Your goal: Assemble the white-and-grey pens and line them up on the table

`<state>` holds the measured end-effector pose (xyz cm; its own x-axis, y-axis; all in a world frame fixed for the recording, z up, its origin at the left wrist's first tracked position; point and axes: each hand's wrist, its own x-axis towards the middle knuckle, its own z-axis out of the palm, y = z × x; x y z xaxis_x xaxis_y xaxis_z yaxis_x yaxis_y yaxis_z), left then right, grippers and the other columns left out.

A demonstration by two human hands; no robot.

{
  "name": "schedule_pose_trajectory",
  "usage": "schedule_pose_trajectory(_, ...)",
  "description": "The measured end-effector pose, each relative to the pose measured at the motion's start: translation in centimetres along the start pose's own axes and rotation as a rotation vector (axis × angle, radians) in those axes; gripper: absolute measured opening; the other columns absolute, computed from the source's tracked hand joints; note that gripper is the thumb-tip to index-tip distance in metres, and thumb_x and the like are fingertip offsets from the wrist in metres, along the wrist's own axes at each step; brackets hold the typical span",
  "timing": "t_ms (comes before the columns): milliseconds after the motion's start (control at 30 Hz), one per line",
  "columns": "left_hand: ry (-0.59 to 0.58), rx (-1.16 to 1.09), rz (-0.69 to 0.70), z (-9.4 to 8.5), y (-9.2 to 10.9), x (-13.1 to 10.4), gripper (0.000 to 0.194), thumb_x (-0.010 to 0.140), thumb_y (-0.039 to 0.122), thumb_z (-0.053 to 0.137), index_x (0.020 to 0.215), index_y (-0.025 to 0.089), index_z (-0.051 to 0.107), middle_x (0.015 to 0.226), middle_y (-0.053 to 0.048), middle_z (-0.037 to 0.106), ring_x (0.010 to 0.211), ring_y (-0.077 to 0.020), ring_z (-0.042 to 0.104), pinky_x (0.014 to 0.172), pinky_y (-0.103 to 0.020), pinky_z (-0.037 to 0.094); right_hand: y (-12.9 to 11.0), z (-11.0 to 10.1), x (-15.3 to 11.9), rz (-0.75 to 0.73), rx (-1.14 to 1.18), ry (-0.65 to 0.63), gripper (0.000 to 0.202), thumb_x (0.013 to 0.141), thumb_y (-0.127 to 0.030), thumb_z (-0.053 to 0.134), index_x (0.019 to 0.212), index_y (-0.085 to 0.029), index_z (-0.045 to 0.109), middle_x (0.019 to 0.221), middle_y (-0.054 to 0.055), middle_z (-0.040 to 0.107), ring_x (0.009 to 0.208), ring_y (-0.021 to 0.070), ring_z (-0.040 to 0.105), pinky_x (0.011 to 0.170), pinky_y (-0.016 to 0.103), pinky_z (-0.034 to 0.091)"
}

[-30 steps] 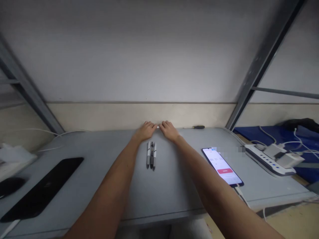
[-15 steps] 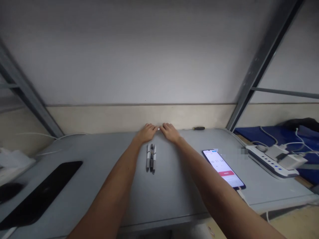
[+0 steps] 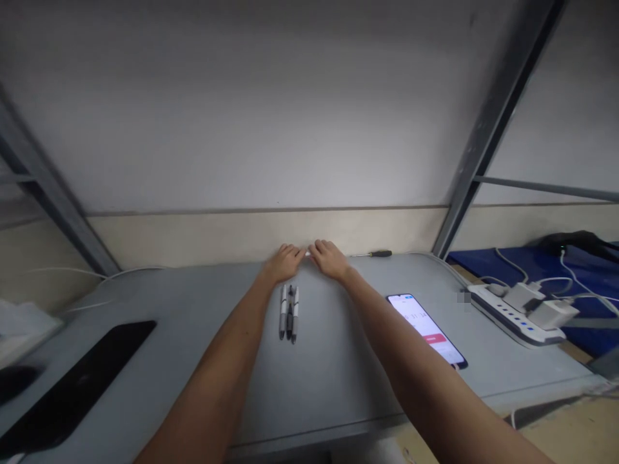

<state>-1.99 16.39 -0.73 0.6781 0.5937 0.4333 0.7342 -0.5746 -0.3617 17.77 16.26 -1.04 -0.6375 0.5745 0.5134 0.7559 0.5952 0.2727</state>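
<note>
At the back of the desk, close to the wall, my left hand [image 3: 286, 260] and my right hand [image 3: 329, 258] are nearly touching, both with fingers curled. A thin white object [image 3: 308, 254] shows in the gap between them, pinched from both sides; most of it is hidden by the fingers, so its kind is unclear. Nearer to me, between my forearms, several pens [image 3: 289, 314] lie side by side, white and grey or dark in colour. To the right of my right hand, a screwdriver [image 3: 380, 254] with a dark handle lies along the wall edge.
A lit phone [image 3: 428, 328] on a cable lies right of my right forearm. Further right is a power strip [image 3: 516, 316] with plugged-in chargers. A black flat device [image 3: 82, 386] lies on the left side. Metal posts [image 3: 464, 167] rise at the desk's sides.
The camera view has shifted slightly, so the desk things appear a little lower and to the left. Both hands keep the same place and hold.
</note>
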Motion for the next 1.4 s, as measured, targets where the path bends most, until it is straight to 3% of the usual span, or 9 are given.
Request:
schedule_pose_trajectory(300, -0.007, -0.006, -0.01, 0.2, 0.2, -1.2, 0.026, 0.098, 0.018, 0.037, 0.1, 0.016, 0.063, 0.088, -0.013, 0.064, 0.089, -0.0255, 0.057, 0.082, -0.039, 0.04, 0.1, 0.9, -0.8, -0.001, 0.003, 0.009, 0.024, 0.101, -0.021, 0.04, 0.112, -0.017, 0.061, 0.11, 0.014, 0.06, 0.1, 0.0247, 0.05, 0.087, 0.036, 0.036)
schedule_pose_trajectory(500, -0.018, -0.022, -0.007, 0.9, 0.1, -1.4, 0.036, 0.093, 0.015, 0.042, 0.123, 0.02, 0.061, 0.087, -0.011, 0.063, 0.09, -0.0249, 0.057, 0.082, -0.038, 0.039, 0.8, 1.2, -1.8, 0.066, 0.052, 0.007, 0.023, 0.1, -0.021, 0.041, 0.11, -0.017, 0.062, 0.108, 0.013, 0.061, 0.099, 0.0246, 0.05, 0.086, 0.035, 0.035)
schedule_pose_trajectory(600, -0.017, -0.035, -0.024, 1.0, -0.4, -1.4, 0.042, 0.091, 0.013, 0.042, 0.128, 0.024, 0.06, 0.087, -0.01, 0.063, 0.09, -0.0249, 0.056, 0.082, -0.038, 0.039, 1.3, 1.3, -2.4, 0.128, 0.107, 0.022, 0.021, 0.099, -0.02, 0.043, 0.106, -0.017, 0.062, 0.106, 0.014, 0.062, 0.099, 0.0247, 0.051, 0.087, 0.035, 0.035)
schedule_pose_trajectory(767, 0.019, -0.08, -0.112, 0.6, -1.5, -1.8, 0.039, 0.088, 0.012, 0.045, 0.121, 0.021, 0.064, 0.088, -0.012, 0.064, 0.089, -0.0253, 0.057, 0.083, -0.038, 0.04, 2.3, 1.3, -3.4, 0.335, 0.275, 0.1, 0.016, 0.096, -0.021, 0.047, 0.098, -0.016, 0.062, 0.104, 0.015, 0.062, 0.098, 0.0257, 0.052, 0.086, 0.035, 0.036)
schedule_pose_trajectory(967, 0.175, -0.203, -0.341, 0.7, -1.1, -2.6, 0.033, 0.094, 0.02, 0.038, 0.117, 0.015, 0.062, 0.084, -0.011, 0.065, 0.086, -0.0242, 0.059, 0.084, -0.037, 0.04, 2.2, 1.3, -3.2, 0.734, 0.653, 0.321, 0.02, 0.097, -0.028, 0.038, 0.097, -0.018, 0.055, 0.091, 0.011, 0.062, 0.086, 0.023, 0.056, 0.076, 0.032, 0.039)
schedule_pose_trajectory(1067, 0.294, -0.307, -0.499, 1.0, -0.2, -3.0, 0.034, 0.098, 0.023, 0.032, 0.118, 0.014, 0.057, 0.081, -0.008, 0.064, 0.08, -0.022, 0.059, 0.078, -0.033, 0.041, 1.5, 1.3, -2.1, 0.934, 0.939, 0.44, 0.022, 0.096, -0.034, 0.032, 0.091, -0.02, 0.049, 0.074, 0.003, 0.055, 0.07, 0.0179, 0.054, 0.063, 0.027, 0.04)
schedule_pose_trajectory(1133, 0.373, -0.383, -0.608, 1.2, 0.2, -3.1, 0.033, 0.098, 0.024, 0.032, 0.119, 0.014, 0.055, 0.075, -0.005, 0.062, 0.072, -0.0199, 0.058, 0.072, -0.029, 0.041, 1.1, 1.3, -1.5, 1.041, 1.165, 0.496, 0.025, 0.097, -0.037, 0.025, 0.089, -0.022, 0.044, 0.065, -0.003, 0.046, 0.053, 0.0137, 0.045, 0.052, 0.023, 0.035)
schedule_pose_trajectory(1267, 0.515, -0.536, -0.771, 1.2, 0.1, -3.4, 0.031, 0.096, 0.024, 0.035, 0.118, 0.017, 0.056, 0.068, 0.001, 0.055, 0.063, -0.0163, 0.053, 0.064, -0.025, 0.037, 0.3, 0.6, -1.5, 1.115, 1.629, 0.545, 0.025, 0.095, -0.041, 0.028, 0.08, -0.024, 0.037, 0.053, -0.011, 0.026, 0.039, 0.0094, 0.022, 0.04, 0.02, 0.023)
schedule_pose_trajectory(1400, 0.632, -0.687, -0.874, 1.2, -0.2, -3.8, 0.029, 0.095, 0.026, 0.038, 0.113, 0.018, 0.059, 0.065, 0.003, 0.048, 0.057, -0.0134, 0.046, 0.058, -0.023, 0.033, -0.2, -0.4, -2.8, 1.079, 2.026, 0.532, 0.027, 0.093, -0.039, 0.039, 0.072, -0.023, 0.035, 0.049, -0.012, 0.02, 0.037, 0.008, 0.015, 0.036, 0.019, 0.016)
